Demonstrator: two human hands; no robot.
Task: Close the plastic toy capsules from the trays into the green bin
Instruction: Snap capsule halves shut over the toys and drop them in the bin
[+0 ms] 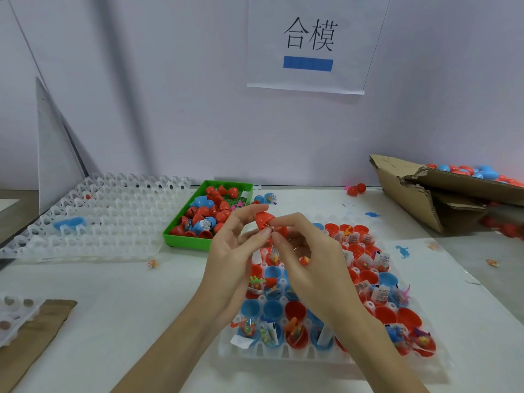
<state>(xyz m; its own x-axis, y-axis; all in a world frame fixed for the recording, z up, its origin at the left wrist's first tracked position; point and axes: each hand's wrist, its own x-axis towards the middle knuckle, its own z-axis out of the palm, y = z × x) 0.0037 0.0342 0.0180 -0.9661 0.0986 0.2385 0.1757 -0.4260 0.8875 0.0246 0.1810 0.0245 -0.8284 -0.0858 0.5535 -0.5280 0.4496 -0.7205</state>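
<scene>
Pinching red capsule between left hand and right hand, above filled tray. Light, stiff, slippery shell: grip near the rim, keep toy packet tucked in. Green bin beyond tray, left.

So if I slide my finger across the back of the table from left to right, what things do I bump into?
Empty white tray → green bin → two loose red capsules → torn cardboard box heaped with red and blue capsules.
</scene>
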